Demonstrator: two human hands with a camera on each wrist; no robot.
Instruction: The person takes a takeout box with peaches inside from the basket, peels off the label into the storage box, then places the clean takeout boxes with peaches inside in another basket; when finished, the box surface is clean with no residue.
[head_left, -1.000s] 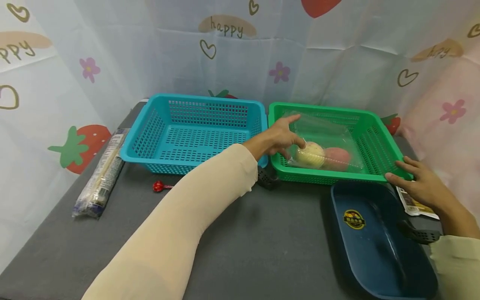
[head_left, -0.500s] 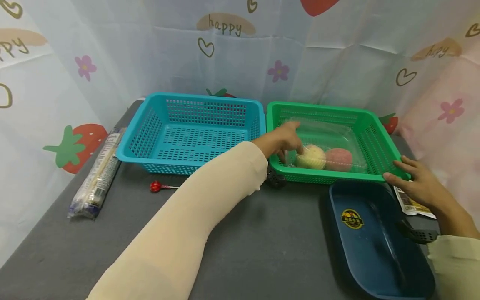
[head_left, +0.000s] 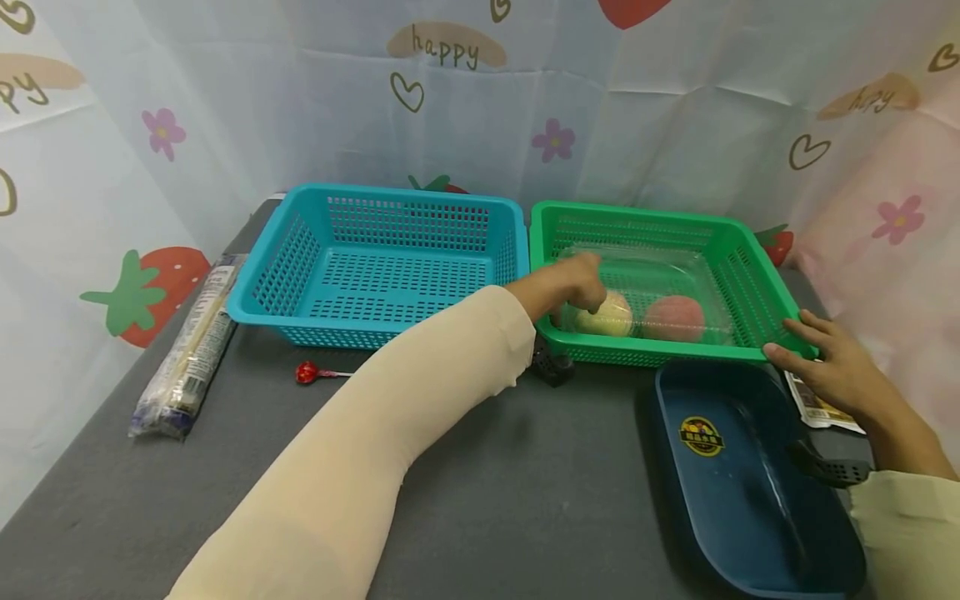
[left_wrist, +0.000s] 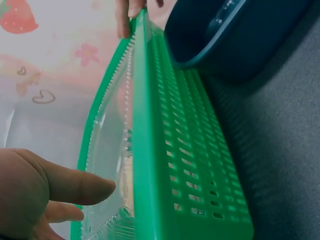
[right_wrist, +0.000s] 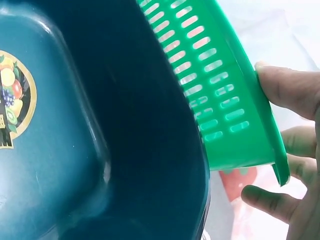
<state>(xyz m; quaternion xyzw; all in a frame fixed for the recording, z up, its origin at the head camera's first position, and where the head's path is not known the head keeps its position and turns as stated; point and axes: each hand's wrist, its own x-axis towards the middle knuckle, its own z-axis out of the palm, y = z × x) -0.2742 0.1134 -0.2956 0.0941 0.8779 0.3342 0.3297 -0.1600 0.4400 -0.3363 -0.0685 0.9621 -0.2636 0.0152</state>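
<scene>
At the left end of the green basket point(head_left: 645, 354), my left hand point(head_left: 581, 279) is over a clear plastic box point(head_left: 652, 265). In the left wrist view its thumb point(left_wrist: 85, 187) is extended beside the box's rim, with a gap to the fingers. Inside the box sit a pale yellow ball point(head_left: 609, 315) and a pink ball point(head_left: 674, 319), seen through the plastic. My right hand point(head_left: 840, 367) holds the basket's front right corner. The right wrist view shows its thumb point(right_wrist: 287, 87) on the rim and its fingers past the corner.
A blue perforated basket point(head_left: 405, 271) stands to the left. In front of it lies a red lollipop point(head_left: 307, 372). A plastic-wrapped long pack point(head_left: 191, 358) lies at the left edge. A dark blue basin point(head_left: 750, 483) stands front right, partly covering a packet point(head_left: 821, 408).
My left hand has moved lower over the clear box, its fingers now less spread. The box's clear top lies flatter, and the yellow ball has shifted left. The right hand stays on the corner.
</scene>
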